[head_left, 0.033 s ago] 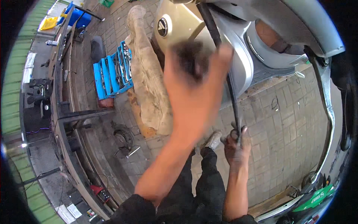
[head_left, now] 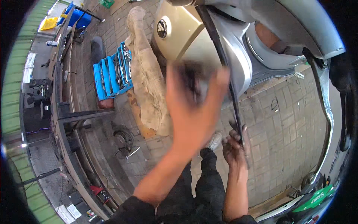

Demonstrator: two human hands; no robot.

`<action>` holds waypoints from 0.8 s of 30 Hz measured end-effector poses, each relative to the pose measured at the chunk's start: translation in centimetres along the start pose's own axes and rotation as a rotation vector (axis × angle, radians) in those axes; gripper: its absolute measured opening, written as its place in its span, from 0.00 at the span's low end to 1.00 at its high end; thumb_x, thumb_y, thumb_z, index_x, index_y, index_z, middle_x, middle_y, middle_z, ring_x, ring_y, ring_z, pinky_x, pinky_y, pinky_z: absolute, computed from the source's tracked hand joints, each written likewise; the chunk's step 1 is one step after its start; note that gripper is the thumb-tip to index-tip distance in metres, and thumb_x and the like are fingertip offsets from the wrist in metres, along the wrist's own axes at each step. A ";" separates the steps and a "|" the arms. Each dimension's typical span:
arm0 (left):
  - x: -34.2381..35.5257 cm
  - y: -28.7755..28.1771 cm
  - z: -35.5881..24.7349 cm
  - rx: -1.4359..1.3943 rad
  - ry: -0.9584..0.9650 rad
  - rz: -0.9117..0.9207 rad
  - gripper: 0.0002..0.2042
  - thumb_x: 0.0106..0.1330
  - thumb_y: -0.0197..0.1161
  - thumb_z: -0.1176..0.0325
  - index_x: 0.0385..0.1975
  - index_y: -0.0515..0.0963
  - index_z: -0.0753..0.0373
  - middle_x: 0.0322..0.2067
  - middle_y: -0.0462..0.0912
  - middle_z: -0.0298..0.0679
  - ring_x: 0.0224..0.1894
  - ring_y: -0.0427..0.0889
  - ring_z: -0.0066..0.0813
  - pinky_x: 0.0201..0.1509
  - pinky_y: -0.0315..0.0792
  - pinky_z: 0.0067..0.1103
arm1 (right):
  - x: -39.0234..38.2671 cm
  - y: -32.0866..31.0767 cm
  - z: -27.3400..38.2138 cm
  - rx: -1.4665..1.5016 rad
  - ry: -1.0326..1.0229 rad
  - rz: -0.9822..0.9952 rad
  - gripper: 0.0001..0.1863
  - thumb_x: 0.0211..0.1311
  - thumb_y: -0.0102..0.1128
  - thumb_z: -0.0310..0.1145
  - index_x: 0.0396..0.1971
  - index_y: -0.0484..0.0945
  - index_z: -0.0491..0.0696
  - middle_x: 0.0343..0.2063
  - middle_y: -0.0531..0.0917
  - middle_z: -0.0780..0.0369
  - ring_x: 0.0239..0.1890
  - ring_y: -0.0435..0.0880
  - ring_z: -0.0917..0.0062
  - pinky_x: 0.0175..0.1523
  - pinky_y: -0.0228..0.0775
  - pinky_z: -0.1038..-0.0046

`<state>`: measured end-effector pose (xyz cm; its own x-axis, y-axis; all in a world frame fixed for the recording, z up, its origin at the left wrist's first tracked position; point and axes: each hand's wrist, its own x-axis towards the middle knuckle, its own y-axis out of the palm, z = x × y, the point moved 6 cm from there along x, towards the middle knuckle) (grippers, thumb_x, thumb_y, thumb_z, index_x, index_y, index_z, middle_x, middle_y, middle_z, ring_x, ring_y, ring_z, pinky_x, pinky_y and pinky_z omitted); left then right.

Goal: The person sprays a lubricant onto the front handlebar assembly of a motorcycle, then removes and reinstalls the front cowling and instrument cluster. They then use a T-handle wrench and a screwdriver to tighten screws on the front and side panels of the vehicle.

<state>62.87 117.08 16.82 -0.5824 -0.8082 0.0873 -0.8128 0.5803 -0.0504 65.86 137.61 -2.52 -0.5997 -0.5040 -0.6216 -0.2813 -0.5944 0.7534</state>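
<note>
My left hand [head_left: 194,121] is raised in front of the cream and silver scooter body [head_left: 190,28], blurred by motion. Its thumb and an outer finger stand apart, with a dark blur between them; whether that is a held thing or blackened fingers I cannot make out. Lower and to the right, my right hand [head_left: 236,147], its fingers darkened, is closed around the lower part of a long black cable [head_left: 232,87]. A short end sticks out below that hand. From there the cable slants up past my left thumb to a thicker black section near the top of the scooter.
A blue fold-out toolbox [head_left: 112,72] full of tools stands on the paving at left. Beside it lies a beige, dusty cloth-like cover [head_left: 147,74]. A round dark part [head_left: 123,139] rests near a metal workbench frame [head_left: 56,112]. A green-panelled vehicle [head_left: 317,198] is at lower right.
My left hand has dropped slightly, uncovering more of the scooter body. My right hand has shifted a little, and the cable's end now shows below it.
</note>
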 end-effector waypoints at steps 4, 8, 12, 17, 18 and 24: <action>-7.4 -0.9 4.3 0.298 -0.125 0.405 0.18 0.67 0.63 0.63 0.50 0.74 0.70 0.40 0.79 0.41 0.41 0.74 0.25 0.45 0.69 0.24 | -0.3 1.0 -0.1 0.228 0.213 -0.046 0.16 0.70 0.48 0.34 0.51 0.72 0.41 0.22 0.76 0.72 0.14 0.69 0.91 0.38 0.77 0.72; -7.0 1.4 5.6 0.301 -0.220 0.575 0.15 0.69 0.59 0.66 0.50 0.75 0.70 0.37 0.81 0.41 0.40 0.76 0.24 0.45 0.71 0.24 | -0.8 1.0 -0.3 0.135 0.335 -0.058 0.12 0.71 0.48 0.39 0.42 0.75 0.47 0.17 0.70 0.73 0.12 0.65 0.89 0.29 0.68 0.73; -6.7 2.1 6.7 -0.027 -0.384 0.435 0.13 0.70 0.58 0.70 0.49 0.76 0.70 0.34 0.82 0.39 0.37 0.76 0.21 0.43 0.72 0.22 | -1.0 1.2 0.0 -0.140 0.294 -0.039 0.14 0.70 0.50 0.40 0.43 0.75 0.45 0.15 0.67 0.72 0.11 0.61 0.86 0.25 0.64 0.74; -6.8 2.2 6.9 0.010 -0.278 0.406 0.11 0.69 0.61 0.69 0.41 0.76 0.71 0.37 0.81 0.35 0.39 0.76 0.20 0.46 0.70 0.19 | -1.3 -0.4 1.9 -0.891 -0.138 -0.340 0.21 0.65 0.57 0.29 0.55 0.66 0.40 0.32 0.77 0.60 0.31 0.77 0.77 0.36 0.73 0.68; -6.9 2.1 6.9 -0.001 -0.254 0.378 0.10 0.68 0.61 0.69 0.41 0.76 0.70 0.36 0.81 0.34 0.39 0.76 0.19 0.45 0.70 0.18 | -2.1 1.7 2.5 -0.932 -0.438 -0.291 0.33 0.58 0.64 0.23 0.61 0.59 0.41 0.46 0.75 0.55 0.46 0.77 0.68 0.48 0.73 0.67; -7.3 2.6 7.0 -0.081 -0.313 0.251 0.08 0.64 0.66 0.71 0.36 0.75 0.67 0.29 0.78 0.32 0.33 0.73 0.15 0.40 0.69 0.18 | -4.3 3.1 3.1 -1.576 -1.236 -0.192 0.30 0.51 0.70 0.23 0.55 0.67 0.39 0.51 0.75 0.48 0.55 0.76 0.60 0.58 0.67 0.61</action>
<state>64.93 123.77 9.06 -0.7476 -0.6248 -0.2251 -0.6490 0.7593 0.0475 65.22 139.89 3.15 -0.9339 -0.1682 0.3155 -0.0267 -0.8472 -0.5306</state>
